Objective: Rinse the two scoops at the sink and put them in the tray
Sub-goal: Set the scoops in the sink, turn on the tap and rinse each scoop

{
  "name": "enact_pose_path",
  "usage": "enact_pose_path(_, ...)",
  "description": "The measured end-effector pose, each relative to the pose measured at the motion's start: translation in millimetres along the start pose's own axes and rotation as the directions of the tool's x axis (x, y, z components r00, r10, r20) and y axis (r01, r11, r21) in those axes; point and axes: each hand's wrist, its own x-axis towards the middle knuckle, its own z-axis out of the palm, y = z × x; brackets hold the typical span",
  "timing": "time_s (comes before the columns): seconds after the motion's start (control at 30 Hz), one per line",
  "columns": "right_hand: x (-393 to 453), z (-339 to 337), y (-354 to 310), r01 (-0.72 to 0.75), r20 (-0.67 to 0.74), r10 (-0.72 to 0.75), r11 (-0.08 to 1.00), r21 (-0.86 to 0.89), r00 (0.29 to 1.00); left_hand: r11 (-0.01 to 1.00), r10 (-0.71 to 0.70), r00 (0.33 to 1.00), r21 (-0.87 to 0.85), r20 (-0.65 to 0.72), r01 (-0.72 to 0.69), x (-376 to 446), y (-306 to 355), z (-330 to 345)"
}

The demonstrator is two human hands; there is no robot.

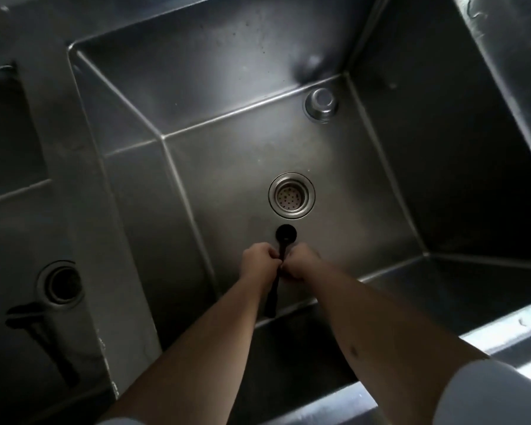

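Over the floor of the steel sink (227, 142) I hold a black scoop (285, 235). Its round bowl points away from me, just short of the drain strainer (292, 195). The long handle runs back towards me between my fists. My left hand (259, 262) pinches the handle from the left, and my right hand (301, 265) grips it from the right, the two hands touching. I cannot tell whether a second scoop lies against the first. No running water shows and no tray is in view.
A round metal fitting (321, 104) sits at the basin's far right corner. A steel divider (83, 185) separates a second basin on the left with its own drain (60, 283) and a dark long shape (40, 329) beside it. The sink's front rim (509, 320) is near right.
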Motion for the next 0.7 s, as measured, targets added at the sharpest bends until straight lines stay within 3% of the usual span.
enact_pose_path(0.17,-30,-18,-4,-0.006,-0.044,0.010,0.996,0.093,0.999,0.990,0.046,0.999,0.132,0.022,-0.049,-15,11,-19)
enact_pose_path(0.27,-69,-34,-17,0.087,-0.156,-0.078,0.995,0.056,0.985,0.910,0.215,0.976,0.366,-0.021,-0.193,-46,30,-57)
enact_pose_path(0.33,-101,-41,-28,0.154,-0.241,-0.148,0.988,0.008,0.959,0.838,0.388,0.920,0.437,-0.055,-0.327,-70,38,-93)
enact_pose_path(0.47,-163,-40,-56,0.250,-0.312,-0.277,0.960,-0.124,0.909,0.774,0.611,0.783,0.296,-0.115,-0.560,-118,28,-171)
enact_pose_path(0.6,-210,-18,-110,0.333,-0.379,-0.442,0.887,-0.320,0.813,0.761,0.646,0.719,0.277,-0.254,-0.586,-164,-22,-232)
enact_pose_path(0.7,-237,13,-162,0.463,-0.394,-0.571,0.819,-0.339,0.721,0.766,0.641,0.695,0.319,-0.324,-0.558,-186,-80,-263)
